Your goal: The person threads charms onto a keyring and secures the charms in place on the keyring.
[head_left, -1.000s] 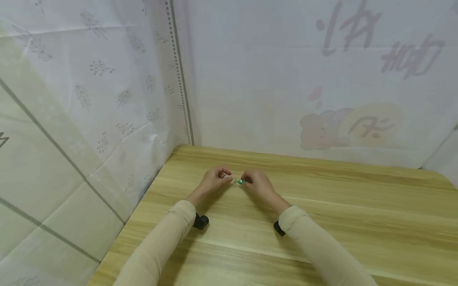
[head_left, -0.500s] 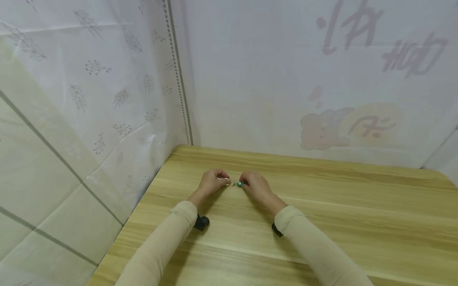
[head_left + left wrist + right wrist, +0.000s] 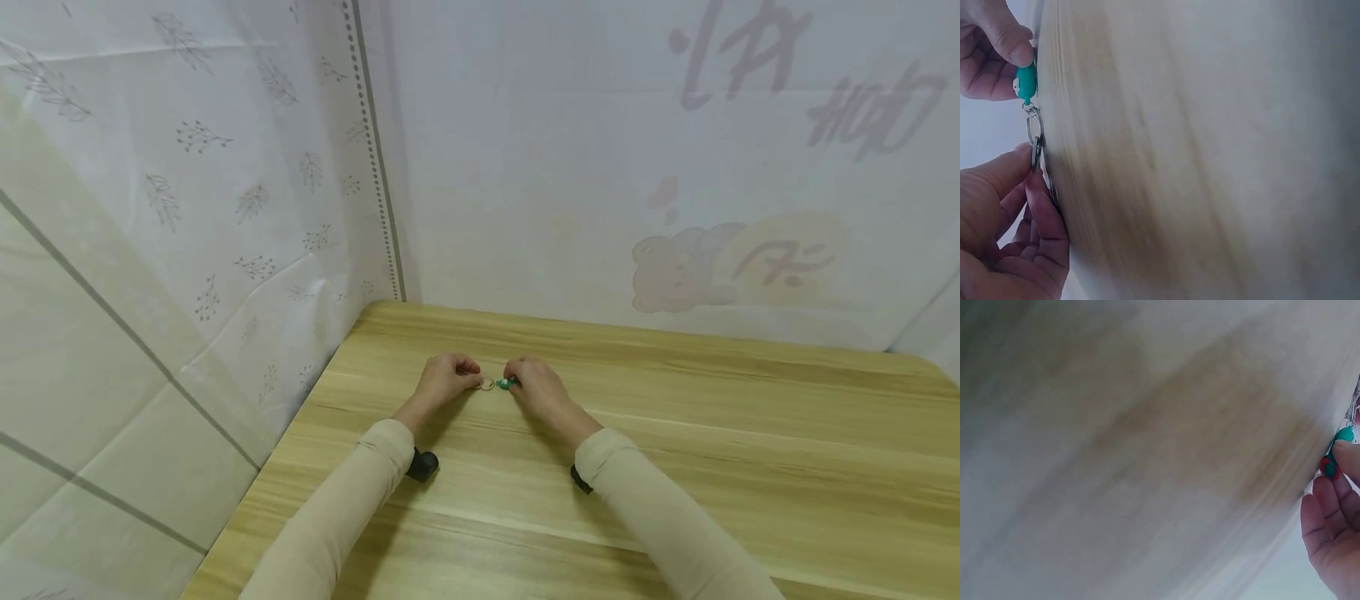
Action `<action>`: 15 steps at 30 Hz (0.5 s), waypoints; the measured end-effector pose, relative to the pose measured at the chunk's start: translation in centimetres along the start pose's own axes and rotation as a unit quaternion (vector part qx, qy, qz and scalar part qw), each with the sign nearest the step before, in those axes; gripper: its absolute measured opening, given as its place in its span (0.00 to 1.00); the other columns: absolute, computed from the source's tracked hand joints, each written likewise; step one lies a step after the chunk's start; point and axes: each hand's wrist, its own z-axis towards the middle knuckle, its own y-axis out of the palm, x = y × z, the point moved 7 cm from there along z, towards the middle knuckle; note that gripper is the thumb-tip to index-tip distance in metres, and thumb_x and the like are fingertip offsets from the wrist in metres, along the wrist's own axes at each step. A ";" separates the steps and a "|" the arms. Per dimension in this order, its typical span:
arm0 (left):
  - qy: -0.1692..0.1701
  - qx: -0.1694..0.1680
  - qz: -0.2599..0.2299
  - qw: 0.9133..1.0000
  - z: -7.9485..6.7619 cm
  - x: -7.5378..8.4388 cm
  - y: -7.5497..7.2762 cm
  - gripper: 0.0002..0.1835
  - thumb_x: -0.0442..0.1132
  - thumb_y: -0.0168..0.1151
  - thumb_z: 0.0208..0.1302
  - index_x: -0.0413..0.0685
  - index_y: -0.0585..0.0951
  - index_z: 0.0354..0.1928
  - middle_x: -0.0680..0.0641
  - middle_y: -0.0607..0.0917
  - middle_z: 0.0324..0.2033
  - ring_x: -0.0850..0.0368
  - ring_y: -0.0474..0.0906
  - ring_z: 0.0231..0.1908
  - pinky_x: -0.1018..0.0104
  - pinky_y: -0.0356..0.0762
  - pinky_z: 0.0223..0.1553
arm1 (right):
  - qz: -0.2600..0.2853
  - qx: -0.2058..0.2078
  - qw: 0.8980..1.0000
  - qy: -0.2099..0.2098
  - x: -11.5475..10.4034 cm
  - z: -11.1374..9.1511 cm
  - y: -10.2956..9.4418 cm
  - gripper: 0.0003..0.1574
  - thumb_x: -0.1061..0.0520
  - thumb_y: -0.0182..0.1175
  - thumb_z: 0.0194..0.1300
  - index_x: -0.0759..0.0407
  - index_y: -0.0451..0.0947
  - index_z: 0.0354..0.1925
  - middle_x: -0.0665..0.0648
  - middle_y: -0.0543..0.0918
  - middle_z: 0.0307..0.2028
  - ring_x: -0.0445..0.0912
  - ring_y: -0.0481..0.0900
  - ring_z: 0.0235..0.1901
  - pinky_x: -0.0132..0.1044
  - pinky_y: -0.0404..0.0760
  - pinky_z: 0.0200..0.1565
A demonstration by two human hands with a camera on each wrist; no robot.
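Near the far left of the table, my two hands are at either end of a keychain. My right hand (image 3: 542,390) pinches its small green charm (image 3: 505,384), which shows white and, in the right wrist view, red parts. A round metal key ring (image 3: 487,384) joins the charm by short links, seen in the left wrist view. My left hand (image 3: 442,382) pinches a small flat metal piece (image 3: 1035,154) at the ring's other side, between thumb and forefinger. Whether that piece is part of the ring or a separate thing, I cannot tell.
A wood-grain table (image 3: 675,450) extends under both arms and off to the right. Printed white cloth (image 3: 525,167) hangs behind it and along its left side. Black wrist cameras (image 3: 423,466) sit below the sleeves.
The left hand has drawn slightly left and down, and the ring shows more plainly between the hands. Both hands keep their pinch; the right has barely shifted.
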 end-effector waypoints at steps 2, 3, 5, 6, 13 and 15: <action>-0.001 0.000 0.003 1.000 -0.1 0.0 -0.1 0.09 0.38 0.66 0.58 0.42 0.83 0.40 0.48 0.86 0.37 0.52 0.80 0.43 0.59 0.76 0.50 | 0.000 -0.002 1.000 0.003 0.0 0.0 0.0 0.04 0.65 0.64 0.58 0.60 0.81 0.34 0.55 0.80 0.33 0.47 0.77 0.34 0.37 0.78 0.38; -0.003 0.000 0.004 1.000 -0.2 0.0 -0.1 0.09 0.38 0.66 0.58 0.43 0.83 0.40 0.48 0.86 0.37 0.52 0.80 0.44 0.59 0.75 0.51 | 0.002 -0.003 1.000 0.004 0.0 0.0 0.0 0.04 0.65 0.64 0.58 0.61 0.81 0.35 0.55 0.80 0.33 0.47 0.76 0.34 0.37 0.78 0.38; -0.005 0.003 0.006 1.000 -0.3 -0.1 -0.2 0.09 0.39 0.66 0.58 0.43 0.83 0.39 0.48 0.86 0.37 0.52 0.79 0.44 0.59 0.75 0.51 | 0.000 -0.005 1.000 0.003 0.0 0.0 0.0 0.05 0.66 0.64 0.58 0.61 0.81 0.35 0.55 0.80 0.33 0.46 0.76 0.33 0.36 0.78 0.38; -0.006 0.005 0.008 1.000 -0.3 -0.2 -0.3 0.09 0.39 0.66 0.58 0.43 0.83 0.39 0.48 0.86 0.37 0.52 0.79 0.44 0.59 0.75 0.51 | -0.001 -0.005 1.000 0.002 0.0 -0.1 0.0 0.05 0.66 0.64 0.58 0.61 0.81 0.35 0.55 0.80 0.33 0.47 0.76 0.34 0.37 0.78 0.38; -0.007 0.016 0.001 1.000 -0.5 -0.5 -0.4 0.09 0.38 0.67 0.57 0.42 0.83 0.38 0.48 0.85 0.35 0.53 0.79 0.40 0.61 0.76 0.47 | -0.008 -0.004 1.000 0.001 0.2 -0.2 0.0 0.05 0.67 0.64 0.57 0.62 0.81 0.35 0.56 0.79 0.33 0.46 0.76 0.33 0.35 0.78 0.37; -0.009 0.020 0.001 1.000 -0.6 -0.7 -0.4 0.08 0.38 0.67 0.58 0.42 0.83 0.38 0.47 0.85 0.35 0.53 0.79 0.40 0.60 0.76 0.47 | -0.009 -0.007 1.000 0.005 0.3 -0.2 0.1 0.05 0.67 0.64 0.57 0.62 0.81 0.35 0.56 0.79 0.33 0.46 0.76 0.33 0.35 0.78 0.36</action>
